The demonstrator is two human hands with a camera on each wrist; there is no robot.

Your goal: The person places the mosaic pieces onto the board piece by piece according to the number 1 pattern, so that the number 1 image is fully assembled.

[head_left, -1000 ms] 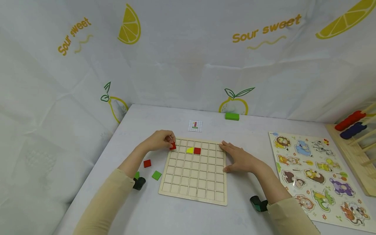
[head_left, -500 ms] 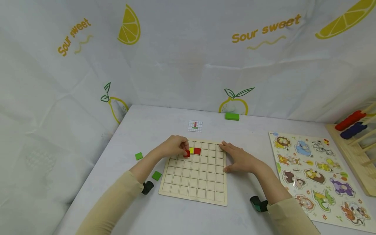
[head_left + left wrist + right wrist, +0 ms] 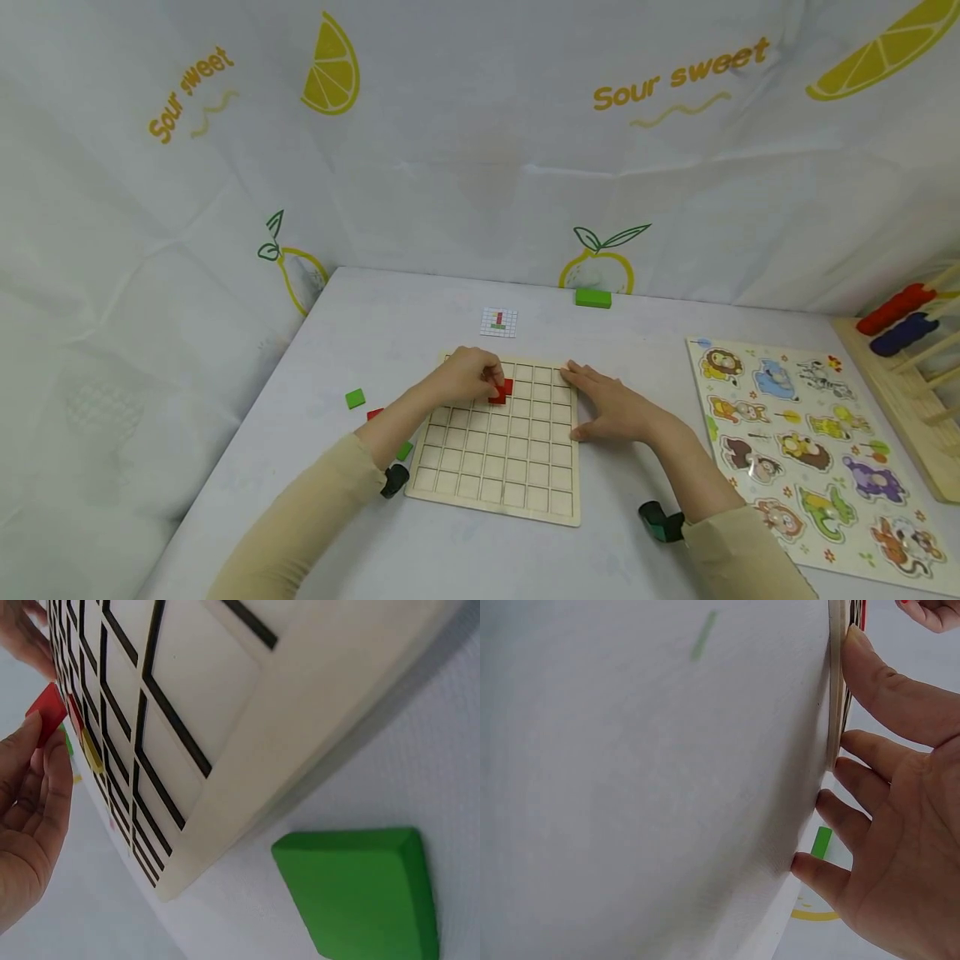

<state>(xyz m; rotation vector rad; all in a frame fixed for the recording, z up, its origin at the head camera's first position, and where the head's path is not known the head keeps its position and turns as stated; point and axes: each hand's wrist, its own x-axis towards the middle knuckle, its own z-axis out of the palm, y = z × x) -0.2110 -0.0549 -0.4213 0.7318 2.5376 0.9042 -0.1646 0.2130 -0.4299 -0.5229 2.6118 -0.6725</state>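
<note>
My left hand (image 3: 467, 377) pinches a red square tile (image 3: 497, 397) between thumb and fingers, over the upper part of the wooden grid board (image 3: 480, 490). Just behind it, another red tile (image 3: 509, 386) lies in a cell. The yellow piece (image 3: 91, 750) on the board shows in the left wrist view but is hidden by the hand in the head view. My right hand (image 3: 611, 406) rests along the board's right edge with its fingers spread, thumb and fingertips at the rim.
Left of the board lie a green tile (image 3: 355, 398), a partly covered red tile (image 3: 374, 413) and another green tile (image 3: 404, 451). Behind it are a small pattern card (image 3: 498, 322) and a green block (image 3: 593, 298). An animal puzzle (image 3: 813, 450) and a wooden bead frame (image 3: 900, 392) stand right.
My left hand has carried the red tile rightward from the board's left edge, past the yellow piece, to just in front of the placed red tile. The right hand has stayed still.
</note>
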